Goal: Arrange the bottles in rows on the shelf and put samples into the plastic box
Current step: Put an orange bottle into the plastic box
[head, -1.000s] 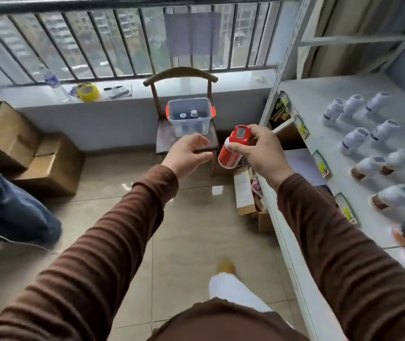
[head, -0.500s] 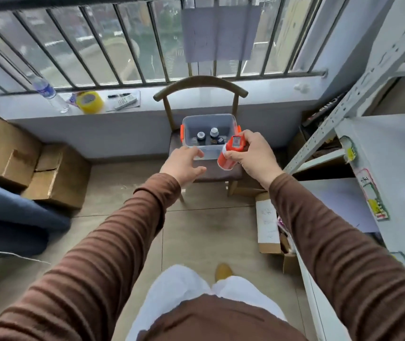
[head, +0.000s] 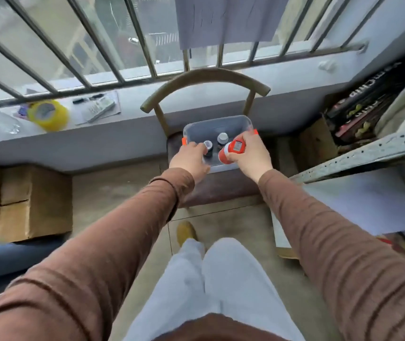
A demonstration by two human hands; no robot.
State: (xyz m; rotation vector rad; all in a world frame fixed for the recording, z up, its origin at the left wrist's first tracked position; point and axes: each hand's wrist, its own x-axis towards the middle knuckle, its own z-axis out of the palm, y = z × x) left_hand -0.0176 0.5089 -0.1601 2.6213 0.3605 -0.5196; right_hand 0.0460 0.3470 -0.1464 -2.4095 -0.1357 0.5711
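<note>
Sample going into the box
Right hand (head: 250, 153) grips the red bottle (head: 231, 151) over the box (head: 217, 123); left hand (head: 191, 159) rests loosely on its rim. Next, probably lower it beside the two bottles inside.

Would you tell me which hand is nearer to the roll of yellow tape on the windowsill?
Left. The left hand is at the plastic box's near-left corner, on the yellow tape's side; the right hand, holding the red bottle, is farther away.

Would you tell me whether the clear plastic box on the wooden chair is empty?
No, the clear plastic box on the wooden chair already holds two small dark bottles with pale caps.
</note>
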